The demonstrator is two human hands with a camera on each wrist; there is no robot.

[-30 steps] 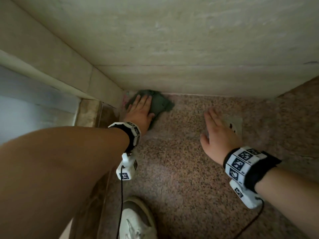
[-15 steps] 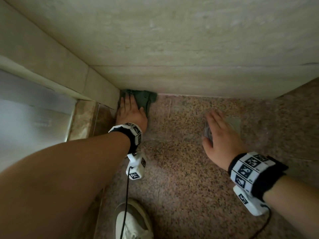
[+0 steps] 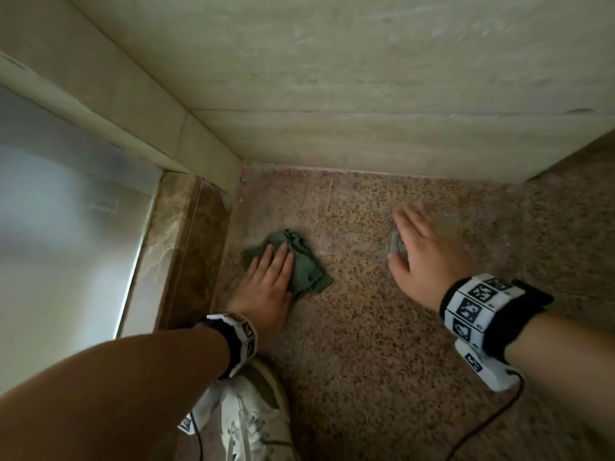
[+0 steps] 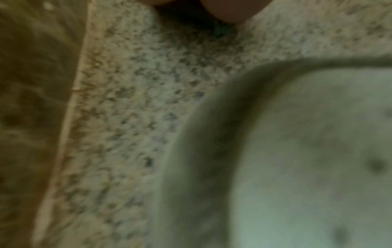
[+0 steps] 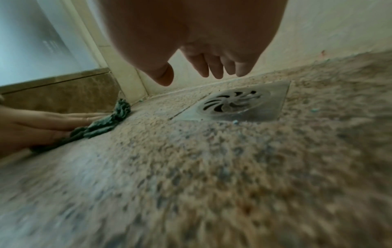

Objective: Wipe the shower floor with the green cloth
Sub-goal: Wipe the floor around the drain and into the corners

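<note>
The green cloth (image 3: 306, 267) lies crumpled on the speckled shower floor (image 3: 359, 344), left of centre. My left hand (image 3: 269, 281) presses flat on it with straight fingers. In the right wrist view the cloth (image 5: 106, 122) bunches ahead of those fingers. My right hand (image 3: 419, 254) hovers over the metal floor drain (image 3: 447, 224) with its fingers spread and relaxed, holding nothing. The right wrist view shows the right hand (image 5: 191, 70) clear above the drain (image 5: 233, 102). The left wrist view is blurred and shows only floor (image 4: 131, 100) and a shoe (image 4: 307, 159).
Beige tiled walls (image 3: 332, 78) close the far side and the left corner. A brown marble threshold (image 3: 183, 254) and frosted glass door (image 3: 60, 227) run along the left. My white shoe (image 3: 253, 424) stands on the floor below the left wrist.
My left hand has dragged the cloth out of the far left corner, back toward me and slightly right. The right hand has stayed over the drain.
</note>
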